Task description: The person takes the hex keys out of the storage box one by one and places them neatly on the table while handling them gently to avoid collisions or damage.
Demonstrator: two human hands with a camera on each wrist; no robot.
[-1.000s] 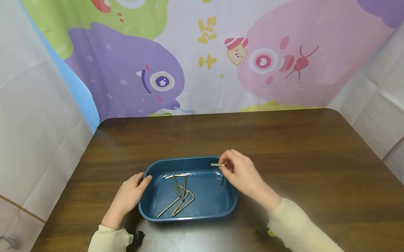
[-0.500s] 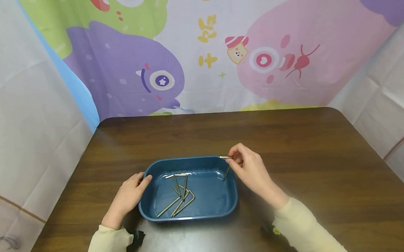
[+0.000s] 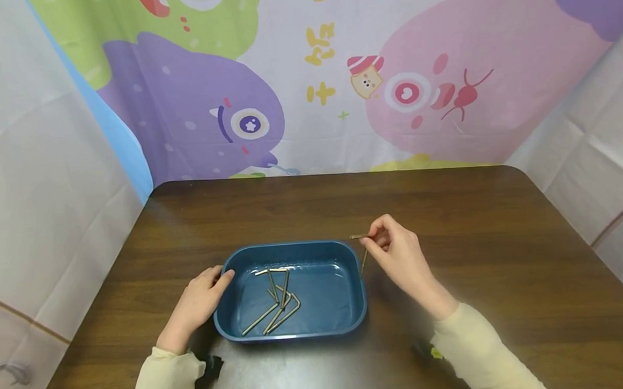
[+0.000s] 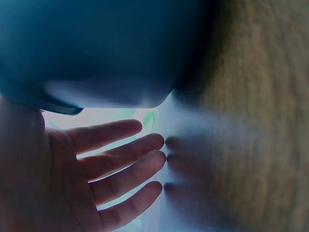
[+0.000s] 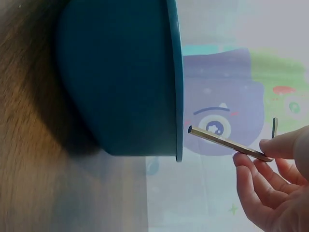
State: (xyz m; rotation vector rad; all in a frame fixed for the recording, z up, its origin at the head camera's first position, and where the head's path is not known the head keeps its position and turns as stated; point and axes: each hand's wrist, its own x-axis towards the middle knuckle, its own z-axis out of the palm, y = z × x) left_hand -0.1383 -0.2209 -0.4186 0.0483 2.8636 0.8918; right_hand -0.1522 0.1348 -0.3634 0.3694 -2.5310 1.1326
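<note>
My right hand [image 3: 398, 254] pinches an L-shaped hex key [image 5: 229, 143] near its bend, just past the right rim of a blue tray [image 3: 321, 335]. The key's long arm points down beside that rim, while its short arm points left. Several more brass-coloured hex keys [image 3: 259, 319] lie crossed in a loose pile in the left half of the tray. At the tray's left end, my left hand [image 3: 196, 298] rests with its thumb over the rim. In the left wrist view its fingers [image 4: 128, 166] are spread and nearly straight beside the tray's outer wall.
The tray stands on a dark brown wooden table [image 3: 472, 223]. A cartoon-printed cloth [image 3: 319, 131] hangs behind the table's far edge. White panels flank both sides, and a clear hook-like object [image 3: 16, 372] is at the lower left.
My right hand has lifted the hex key from inside the tray and carried it right and away from me, out over the right rim. The left hand and the tray have stayed put.
</note>
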